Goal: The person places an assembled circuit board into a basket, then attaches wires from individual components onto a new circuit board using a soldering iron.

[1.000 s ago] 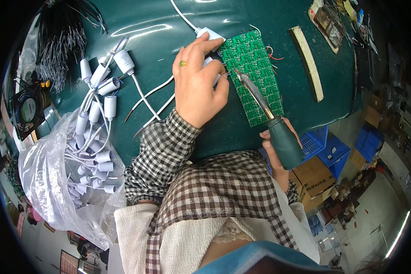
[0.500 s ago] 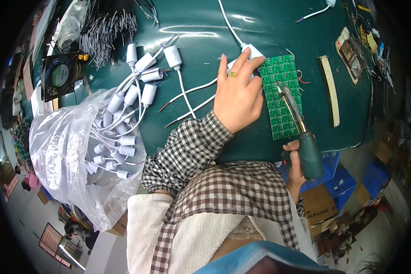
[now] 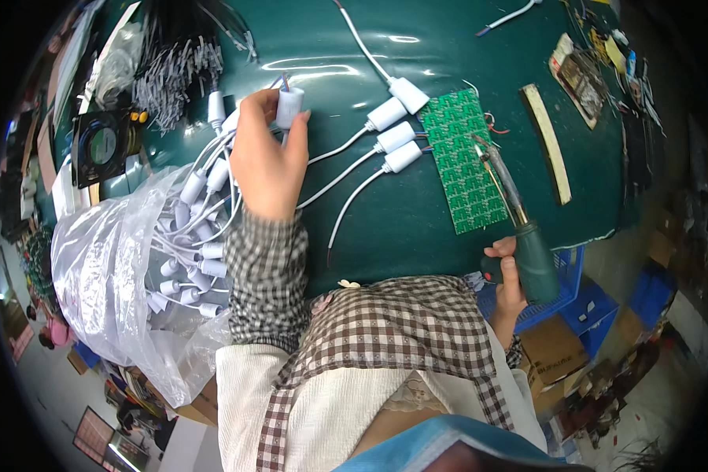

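My left hand (image 3: 271, 157) is closed round a white cylindrical cable end (image 3: 289, 108), thumb on one side and fingers on the other, with thin wires sticking out of its top. My right hand (image 3: 508, 279) grips the dark green handle of a soldering iron (image 3: 533, 263). The iron's tip lies over a green circuit board panel (image 3: 460, 169) divided into many small squares; whether it touches cannot be made out. Several matching white cable ends (image 3: 395, 137) lie in a group at the board's left edge, some with their wires reaching it.
A clear plastic bag (image 3: 106, 275) full of white cable ends spreads over the left side. Behind it are a black fan (image 3: 106, 145) and a bundle of grey wires (image 3: 177, 75). Right of the board lie a pale strip (image 3: 547, 141) and a dirty block (image 3: 580, 75).
My left hand has left the cable ends beside the board, moved left, and taken hold of another one. My right hand with the soldering iron has barely moved. The view has shifted slightly.
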`<state>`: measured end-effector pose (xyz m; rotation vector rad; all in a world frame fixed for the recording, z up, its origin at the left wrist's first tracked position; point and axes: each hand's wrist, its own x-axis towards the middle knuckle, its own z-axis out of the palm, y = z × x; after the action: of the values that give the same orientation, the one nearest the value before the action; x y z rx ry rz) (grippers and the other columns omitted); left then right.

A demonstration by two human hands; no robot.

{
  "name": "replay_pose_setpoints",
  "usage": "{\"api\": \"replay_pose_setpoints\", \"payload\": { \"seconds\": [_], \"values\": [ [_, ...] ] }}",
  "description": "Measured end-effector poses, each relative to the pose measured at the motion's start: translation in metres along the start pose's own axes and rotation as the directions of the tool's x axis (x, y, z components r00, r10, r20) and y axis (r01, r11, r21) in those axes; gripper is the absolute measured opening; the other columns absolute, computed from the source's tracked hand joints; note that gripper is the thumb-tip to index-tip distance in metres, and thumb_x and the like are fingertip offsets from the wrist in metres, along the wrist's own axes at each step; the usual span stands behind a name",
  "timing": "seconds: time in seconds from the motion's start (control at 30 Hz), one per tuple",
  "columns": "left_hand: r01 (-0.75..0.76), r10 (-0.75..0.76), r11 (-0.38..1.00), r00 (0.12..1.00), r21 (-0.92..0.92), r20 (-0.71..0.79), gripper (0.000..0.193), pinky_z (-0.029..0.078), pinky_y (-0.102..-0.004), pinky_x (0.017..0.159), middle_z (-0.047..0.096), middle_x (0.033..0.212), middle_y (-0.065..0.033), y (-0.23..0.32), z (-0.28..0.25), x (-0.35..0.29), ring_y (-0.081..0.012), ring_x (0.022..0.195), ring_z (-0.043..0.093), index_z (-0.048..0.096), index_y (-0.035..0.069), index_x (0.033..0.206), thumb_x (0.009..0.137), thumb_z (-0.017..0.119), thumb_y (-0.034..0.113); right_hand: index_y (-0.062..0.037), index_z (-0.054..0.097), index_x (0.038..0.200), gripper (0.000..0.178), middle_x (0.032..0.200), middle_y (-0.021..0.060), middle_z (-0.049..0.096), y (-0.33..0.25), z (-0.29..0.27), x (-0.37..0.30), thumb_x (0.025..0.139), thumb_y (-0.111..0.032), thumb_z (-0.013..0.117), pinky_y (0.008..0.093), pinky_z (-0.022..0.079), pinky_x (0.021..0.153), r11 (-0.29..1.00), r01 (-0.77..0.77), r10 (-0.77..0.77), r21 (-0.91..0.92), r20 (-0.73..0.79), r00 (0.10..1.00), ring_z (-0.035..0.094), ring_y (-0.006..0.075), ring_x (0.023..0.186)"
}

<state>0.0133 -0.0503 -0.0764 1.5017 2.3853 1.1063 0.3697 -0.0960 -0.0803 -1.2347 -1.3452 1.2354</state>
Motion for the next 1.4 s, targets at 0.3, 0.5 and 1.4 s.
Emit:
{"api": "replay_pose_setpoints", "payload": {
  "seconds": [0.3, 0.5, 1.4],
  "values": [
    [0.229, 0.149, 0.797, 0.822, -0.558, 0.55, 0.04, 0.046, -0.0269, 0.092, 0.06, 0.119, -0.0073, 0.052, -0.002, -0.044, -0.0126, 0.103, 0.058, 0.054, 0.0, 0.132, 0.094, 0.061, -0.001, 0.0079, 0.063, 0.105, 0.02, 0.099, 0.0177, 0.063, -0.009, 0.009, 0.0, 0.094, -0.009, 0.062, 0.038, 0.059, 0.079, 0.998, -0.001, 0.006, 0.066, -0.076, 0.997, 0.067, 0.0253, 0.084],
    [0.263, 0.009, 0.813, 0.886, -0.519, 0.463, 0.024, 0.05, -0.0328, 0.063, 0.067, 0.087, -0.0109, 0.065, 0.03, -0.062, -0.0185, 0.069, 0.063, 0.06, 0.006, 0.113, 0.095, 0.068, 0.019, 0.0078, 0.064, 0.106, 0.02, 0.1, 0.0177, 0.064, -0.007, 0.006, -0.006, 0.094, -0.009, 0.062, 0.039, 0.059, 0.079, 0.996, -0.018, 0.024, 0.087, -0.068, 0.997, 0.067, 0.0258, 0.086],
    [0.558, 0.132, 0.577, 0.656, -0.596, 0.743, 0.009, 0.049, -0.0268, 0.067, 0.064, 0.088, -0.0056, 0.097, 0.018, -0.08, -0.0119, 0.08, 0.065, 0.062, 0.002, 0.102, 0.096, 0.065, 0.006, 0.0024, 0.067, 0.112, 0.031, 0.101, 0.0071, 0.07, -0.046, 0.059, 0.042, 0.083, 0.007, 0.077, 0.028, 0.058, 0.081, 0.974, -0.17, 0.17, 0.146, 0.012, 0.985, 0.07, 0.0146, 0.092]
  ]
}}
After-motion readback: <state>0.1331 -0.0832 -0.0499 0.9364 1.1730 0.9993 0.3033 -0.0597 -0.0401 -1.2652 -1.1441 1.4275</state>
